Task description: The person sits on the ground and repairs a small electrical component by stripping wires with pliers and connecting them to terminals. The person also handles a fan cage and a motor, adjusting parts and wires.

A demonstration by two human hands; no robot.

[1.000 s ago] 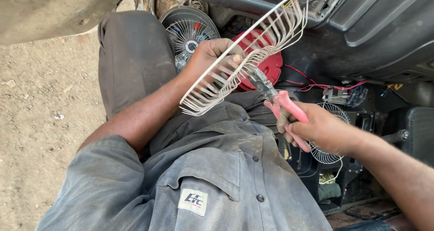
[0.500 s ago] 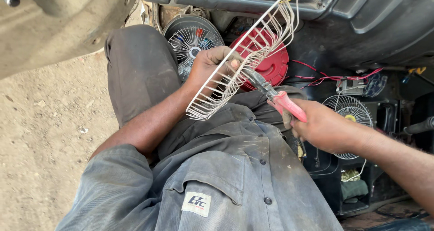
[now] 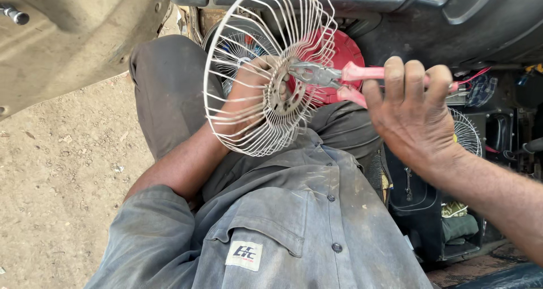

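My left hand (image 3: 254, 91) holds a white wire fan guard (image 3: 266, 79) from behind, its round face turned up toward me over my lap. My right hand (image 3: 410, 110) grips pink-handled pliers (image 3: 345, 79), and the metal jaws bite at the guard's centre ring. Behind the guard lies a red round fan part (image 3: 345, 54). I sit in grey work clothes, with my left leg under the guard.
A second small fan with a wire grille (image 3: 235, 43) lies beyond my knee. Another fan grille (image 3: 466, 133) sits at the right among dark vehicle parts and red wires (image 3: 472, 76). Dirt ground (image 3: 62, 181) lies at the left, a dark dashboard (image 3: 430, 17) above.
The guard has turned from edge-on to facing me and come closer. The pliers have swung from below the guard to level, and their jaws now grip its centre.
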